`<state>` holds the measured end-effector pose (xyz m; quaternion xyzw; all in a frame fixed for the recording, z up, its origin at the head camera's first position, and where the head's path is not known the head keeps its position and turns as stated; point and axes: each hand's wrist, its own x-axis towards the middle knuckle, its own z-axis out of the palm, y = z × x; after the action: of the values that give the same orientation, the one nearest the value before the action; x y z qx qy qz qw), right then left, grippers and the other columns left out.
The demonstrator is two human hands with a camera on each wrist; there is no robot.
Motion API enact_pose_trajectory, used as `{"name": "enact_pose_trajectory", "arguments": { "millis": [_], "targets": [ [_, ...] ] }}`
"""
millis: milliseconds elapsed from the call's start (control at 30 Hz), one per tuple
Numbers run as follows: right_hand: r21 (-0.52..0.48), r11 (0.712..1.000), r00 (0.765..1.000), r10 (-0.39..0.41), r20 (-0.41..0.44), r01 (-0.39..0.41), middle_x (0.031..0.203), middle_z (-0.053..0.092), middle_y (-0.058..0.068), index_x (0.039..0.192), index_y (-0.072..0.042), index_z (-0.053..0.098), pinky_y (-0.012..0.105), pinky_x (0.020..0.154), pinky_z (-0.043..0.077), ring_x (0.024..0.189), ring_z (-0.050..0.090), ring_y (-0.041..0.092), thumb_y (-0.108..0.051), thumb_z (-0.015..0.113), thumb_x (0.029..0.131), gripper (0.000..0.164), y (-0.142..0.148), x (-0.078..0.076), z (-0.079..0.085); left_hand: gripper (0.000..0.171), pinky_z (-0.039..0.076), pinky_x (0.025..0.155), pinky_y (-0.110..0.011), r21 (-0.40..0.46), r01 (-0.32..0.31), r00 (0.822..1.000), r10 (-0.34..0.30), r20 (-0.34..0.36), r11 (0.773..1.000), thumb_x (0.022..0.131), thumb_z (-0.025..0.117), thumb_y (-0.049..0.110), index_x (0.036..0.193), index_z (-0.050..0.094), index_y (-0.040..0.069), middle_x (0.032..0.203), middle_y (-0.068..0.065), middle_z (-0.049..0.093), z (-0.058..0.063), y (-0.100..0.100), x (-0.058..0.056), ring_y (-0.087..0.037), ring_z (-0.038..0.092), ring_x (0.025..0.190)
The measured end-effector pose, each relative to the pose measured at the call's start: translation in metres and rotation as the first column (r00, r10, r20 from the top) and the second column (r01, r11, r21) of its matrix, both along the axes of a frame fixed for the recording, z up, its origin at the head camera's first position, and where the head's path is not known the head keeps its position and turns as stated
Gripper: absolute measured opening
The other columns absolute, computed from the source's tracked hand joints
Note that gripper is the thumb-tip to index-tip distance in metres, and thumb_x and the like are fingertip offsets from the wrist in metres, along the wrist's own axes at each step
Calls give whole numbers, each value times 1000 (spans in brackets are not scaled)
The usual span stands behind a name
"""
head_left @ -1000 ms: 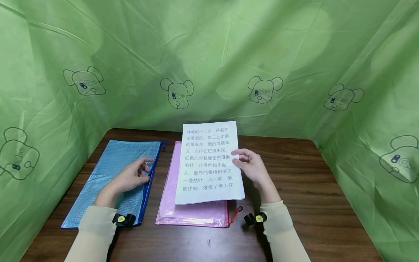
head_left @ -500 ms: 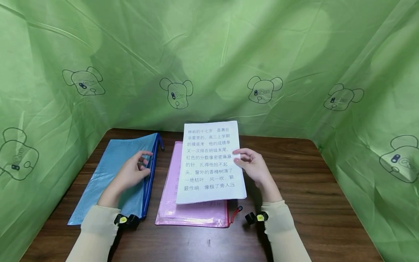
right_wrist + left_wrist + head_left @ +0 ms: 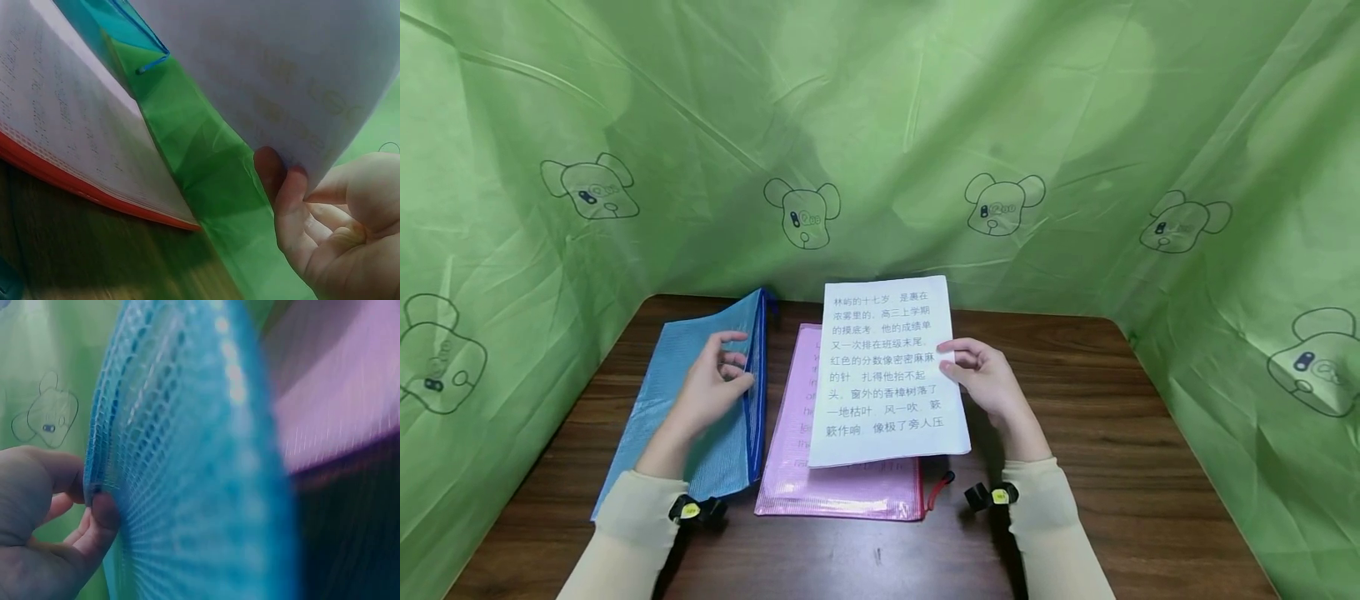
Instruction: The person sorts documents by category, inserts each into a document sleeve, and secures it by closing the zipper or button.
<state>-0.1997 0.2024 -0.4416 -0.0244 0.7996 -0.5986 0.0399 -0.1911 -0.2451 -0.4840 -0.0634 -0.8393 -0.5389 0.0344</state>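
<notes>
My left hand (image 3: 709, 385) pinches the upper layer of a blue mesh zip pouch (image 3: 658, 400) near its zipper edge, between thumb and fingers. That edge stands raised from the table, so the pouch is tilted; the left wrist view has its mesh (image 3: 181, 481) bowed beside the fingertips. On the other side, my right hand (image 3: 988, 379) holds printed paper (image 3: 883, 367) by its right edge, thumb on the front. The paper hovers above a pink zip pouch (image 3: 842, 497) and covers much of it. Text shows through the pink pouch.
A red zipper pull (image 3: 942, 490) sticks out at the pink pouch's lower right corner. Both pouches are on a dark wooden table (image 3: 1097, 467). Green cloth (image 3: 880, 125) with printed mouse-like heads encloses the back and sides.
My left hand has lifted the blue pouch's zipper edge and drawn it up and rightward, and the pouch's near corner has slid right. The paper in my right hand has shifted slightly right.
</notes>
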Motion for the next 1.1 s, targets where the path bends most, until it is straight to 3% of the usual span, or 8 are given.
{"name": "enact_pose_trajectory", "arguments": {
  "millis": [300, 733, 1100],
  "targets": [
    [3, 1000, 1000, -11, 13, 11, 119, 79, 19, 133, -1, 71, 35, 82, 61, 95, 77, 21, -5, 72, 105, 28, 2, 2, 3, 69, 56, 66, -28, 99, 9, 1000, -11, 20, 995, 96, 67, -9, 158, 44, 10, 123, -24, 61, 2, 20, 5, -26, 63, 93],
    [18, 998, 997, 63, 46, -64, 118, 79, 21, 131, 2, 71, 29, 80, 59, 91, 77, 20, -1, 71, 104, 27, 5, 2, -1, 65, 56, 71, -25, 228, 48, 990, -76, 116, 972, 96, 63, -13, 155, 44, 6, 121, -24, 55, -18, 42, 2, -21, 60, 89],
    [23, 993, 990, 113, 83, -116, 119, 78, 21, 134, 1, 71, 30, 77, 62, 92, 78, 23, -2, 67, 107, 28, 5, 0, -5, 65, 55, 73, -25, 236, 60, 980, -102, 172, 970, 99, 63, -9, 157, 42, 11, 124, -24, 54, -22, 52, 4, -23, 57, 91]
  ]
}}
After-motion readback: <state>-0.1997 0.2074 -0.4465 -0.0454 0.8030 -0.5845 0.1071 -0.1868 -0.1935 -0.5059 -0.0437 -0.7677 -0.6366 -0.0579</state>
